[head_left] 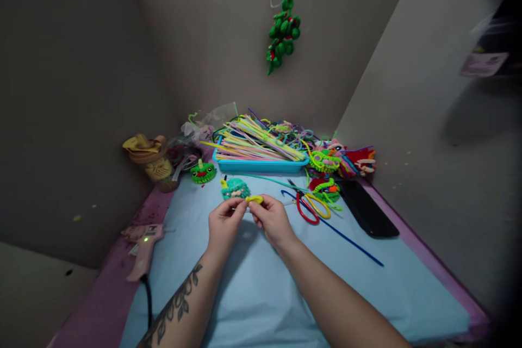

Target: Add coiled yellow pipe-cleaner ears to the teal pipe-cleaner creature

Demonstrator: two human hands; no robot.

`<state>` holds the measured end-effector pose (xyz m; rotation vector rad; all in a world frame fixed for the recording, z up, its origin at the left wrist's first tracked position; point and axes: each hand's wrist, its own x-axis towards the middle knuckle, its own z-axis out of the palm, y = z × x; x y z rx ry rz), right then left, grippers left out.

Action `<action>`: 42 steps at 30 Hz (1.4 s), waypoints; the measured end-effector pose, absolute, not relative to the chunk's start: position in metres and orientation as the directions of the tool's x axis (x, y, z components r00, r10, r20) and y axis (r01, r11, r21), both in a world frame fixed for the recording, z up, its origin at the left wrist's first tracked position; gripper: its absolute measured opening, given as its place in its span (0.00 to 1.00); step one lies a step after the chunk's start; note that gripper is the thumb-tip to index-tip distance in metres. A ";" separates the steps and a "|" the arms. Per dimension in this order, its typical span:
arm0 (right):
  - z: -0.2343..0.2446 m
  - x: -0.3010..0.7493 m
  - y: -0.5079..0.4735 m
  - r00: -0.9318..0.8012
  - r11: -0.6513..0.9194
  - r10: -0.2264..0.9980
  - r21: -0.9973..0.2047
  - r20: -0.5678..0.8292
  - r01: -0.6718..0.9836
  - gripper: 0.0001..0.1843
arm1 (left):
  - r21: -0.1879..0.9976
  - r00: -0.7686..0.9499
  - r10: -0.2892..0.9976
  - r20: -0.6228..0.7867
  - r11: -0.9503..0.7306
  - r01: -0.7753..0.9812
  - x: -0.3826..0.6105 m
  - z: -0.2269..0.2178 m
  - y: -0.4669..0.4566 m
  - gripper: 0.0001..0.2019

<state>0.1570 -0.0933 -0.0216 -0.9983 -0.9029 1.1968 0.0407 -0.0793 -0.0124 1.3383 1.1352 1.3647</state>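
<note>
Both hands meet over the middle of the table, pinching a small yellow piece of pipe cleaner (255, 199), bent into a compact shape. My left hand (227, 216) grips its left end between thumb and fingertips. At the other end, the thumb and fingers of my right hand (272, 218) are closed on it. Just behind the hands sits a turquoise fuzzy figure (235, 188) with a yellow tip on its left side. To the right lie scissors (308, 207) with one red and one yellow handle, and a long dark blue pipe cleaner (346, 239) hooked at one end.
A blue tray (261, 166) heaped with pipe cleaners stands at the back. Left are a green figure (203, 172), a cup (153, 160) and a pink glue gun (145, 250) with a lit green light. Right are colourful figures (324, 187) and a black phone (367, 209).
</note>
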 end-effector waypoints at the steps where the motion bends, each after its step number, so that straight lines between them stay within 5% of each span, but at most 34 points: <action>1: -0.022 0.157 -0.093 0.148 0.082 0.988 -0.953 0.040 -0.292 0.10 | 0.982 -0.022 0.982 0.189 -0.189 0.015 0.041 -0.012 -0.079 0.08; 18: -0.019 0.162 -0.095 0.133 0.093 0.988 -0.993 0.082 -0.074 0.10 | 0.967 0.119 0.977 0.178 -0.196 0.162 0.032 -0.012 -0.075 0.09; 42: -0.014 0.159 -0.094 0.168 0.137 0.978 -0.988 0.122 -0.078 0.05 | 0.988 0.091 0.989 0.115 -0.123 0.089 0.035 -0.006 -0.078 0.08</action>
